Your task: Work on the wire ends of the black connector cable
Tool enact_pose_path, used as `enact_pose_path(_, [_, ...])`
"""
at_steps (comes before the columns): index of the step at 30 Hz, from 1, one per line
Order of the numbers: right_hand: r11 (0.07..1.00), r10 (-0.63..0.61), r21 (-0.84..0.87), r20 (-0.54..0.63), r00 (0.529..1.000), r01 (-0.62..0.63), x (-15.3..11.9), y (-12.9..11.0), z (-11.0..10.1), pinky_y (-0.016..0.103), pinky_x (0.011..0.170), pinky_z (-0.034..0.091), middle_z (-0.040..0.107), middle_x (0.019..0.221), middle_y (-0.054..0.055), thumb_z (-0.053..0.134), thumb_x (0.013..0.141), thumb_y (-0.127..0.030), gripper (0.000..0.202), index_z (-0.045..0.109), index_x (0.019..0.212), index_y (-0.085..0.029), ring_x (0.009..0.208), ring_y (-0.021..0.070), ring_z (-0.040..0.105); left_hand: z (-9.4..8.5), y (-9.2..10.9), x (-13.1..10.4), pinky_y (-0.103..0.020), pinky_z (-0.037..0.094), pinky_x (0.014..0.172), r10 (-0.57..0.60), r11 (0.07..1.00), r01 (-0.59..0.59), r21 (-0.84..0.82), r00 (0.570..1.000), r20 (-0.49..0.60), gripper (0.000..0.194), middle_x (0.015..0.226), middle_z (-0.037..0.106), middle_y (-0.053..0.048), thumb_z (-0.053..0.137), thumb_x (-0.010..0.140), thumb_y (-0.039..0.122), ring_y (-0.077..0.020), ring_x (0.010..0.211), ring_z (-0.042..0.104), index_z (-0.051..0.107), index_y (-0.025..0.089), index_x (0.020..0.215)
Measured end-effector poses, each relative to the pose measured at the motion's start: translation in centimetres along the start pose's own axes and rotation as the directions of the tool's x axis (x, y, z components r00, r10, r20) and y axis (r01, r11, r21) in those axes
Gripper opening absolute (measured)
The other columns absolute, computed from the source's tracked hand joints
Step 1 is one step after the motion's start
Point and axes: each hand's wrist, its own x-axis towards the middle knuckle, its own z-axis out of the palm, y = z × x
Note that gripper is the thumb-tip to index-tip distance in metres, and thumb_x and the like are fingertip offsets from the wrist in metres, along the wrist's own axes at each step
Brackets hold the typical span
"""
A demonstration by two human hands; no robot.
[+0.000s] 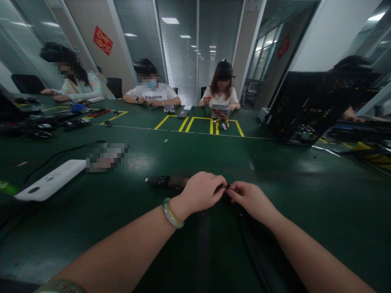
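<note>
An electric screwdriver (pixel 171 182) lies across the green table, its chuck end pointing left. My left hand (pixel 205 188) is wrapped over the tool's rear part, which the fingers hide. Close against it, my right hand (pixel 249 199) pinches a small dark piece at the tail end, which looks like the plug of a black cable (pixel 249 240). That cable runs from beneath my right hand down toward the near table edge. Whether the plug sits in the screwdriver cannot be made out. A jade-coloured bangle (pixel 172 213) circles my left wrist.
A white device (pixel 51 181) with a black cord lies at the left, beside a blurred-out flat object (pixel 106 158). A black computer case (pixel 293 108) stands at the right. Across the table (pixel 189 150), several people sit at work; one has a power supply (pixel 220 109) with coloured wires.
</note>
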Motion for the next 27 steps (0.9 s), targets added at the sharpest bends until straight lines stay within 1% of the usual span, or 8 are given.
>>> enact_pose_path(4, [1.0, -0.018, 0.008, -0.026, 1.0, 0.018, 0.0, 0.0, 0.1, 0.021, 0.052, 0.035, 0.067, 0.068, -0.003, 0.054, 0.087, -0.038, 0.021, 0.068, 0.082, -0.022, 0.058, 0.0128, 0.058, 0.1, -0.1, 0.1, -0.034, 0.044, 0.076, -0.011, 1.0, 0.011, 0.012, 1.0, -0.004, 0.014, 0.084, 0.063, -0.001, 0.051, 0.091, 0.03, -0.0186, 0.08, 0.061, 0.058, 0.02, 0.097])
enact_pose_path(12, [0.999, -0.016, 0.049, -0.008, 1.0, 0.016, 0.0, 0.2, 0.0, 0.021, 0.052, 0.036, 0.067, 0.068, -0.002, 0.054, 0.087, -0.037, 0.021, 0.067, 0.082, -0.021, 0.059, 0.0129, 0.059, 0.0, 0.1, 0.1, -0.035, 0.044, 0.078, -0.02, 0.999, 0.02, 0.027, 1.0, 0.018, 0.015, 0.085, 0.063, -0.002, 0.051, 0.091, 0.031, -0.019, 0.082, 0.061, 0.057, 0.02, 0.099])
enact_pose_path(17, [0.994, -0.003, 0.111, 0.028, 1.0, 0.0, 0.3, 1.1, -0.1, 0.021, 0.054, 0.038, 0.066, 0.068, -0.002, 0.055, 0.087, -0.038, 0.021, 0.066, 0.083, -0.021, 0.06, 0.0132, 0.059, 0.0, 0.1, 0.0, -0.036, 0.045, 0.082, -0.018, 1.0, 0.018, -0.015, 1.0, 0.02, 0.016, 0.093, 0.065, -0.003, 0.053, 0.089, 0.027, -0.0193, 0.087, 0.061, 0.058, 0.02, 0.102])
enact_pose_path(20, [0.989, -0.009, 0.148, 0.057, 0.998, 0.001, 0.4, 1.3, -0.2, 0.021, 0.055, 0.039, 0.064, 0.068, -0.003, 0.055, 0.087, -0.037, 0.02, 0.065, 0.084, -0.02, 0.061, 0.013, 0.059, 0.2, 0.4, -0.1, -0.036, 0.044, 0.084, -0.046, 0.999, 0.046, -0.015, 0.999, 0.014, 0.014, 0.097, 0.065, -0.002, 0.053, 0.089, 0.026, -0.019, 0.088, 0.06, 0.059, 0.021, 0.1])
enact_pose_path(24, [0.991, -0.021, 0.134, 0.088, 0.996, 0.009, 0.2, 1.1, -0.5, 0.021, 0.055, 0.039, 0.062, 0.066, -0.004, 0.055, 0.086, -0.036, 0.018, 0.063, 0.082, -0.02, 0.059, 0.012, 0.057, 0.3, 1.1, -0.3, -0.035, 0.044, 0.078, -0.096, 0.995, 0.096, 0.011, 0.995, 0.014, 0.012, 0.092, 0.064, -0.001, 0.055, 0.089, 0.028, -0.0191, 0.086, 0.058, 0.059, 0.02, 0.097])
enact_pose_path(27, [0.995, -0.038, 0.097, 0.101, 0.994, 0.028, -0.1, 0.7, -0.9, 0.02, 0.054, 0.038, 0.062, 0.067, -0.004, 0.056, 0.085, -0.034, 0.016, 0.062, 0.08, -0.021, 0.059, 0.0116, 0.056, 0.2, 1.6, -0.5, -0.033, 0.043, 0.074, -0.104, 0.994, 0.103, 0.028, 0.994, 0.032, 0.01, 0.088, 0.063, -0.001, 0.057, 0.089, 0.028, -0.0186, 0.084, 0.056, 0.058, 0.019, 0.093])
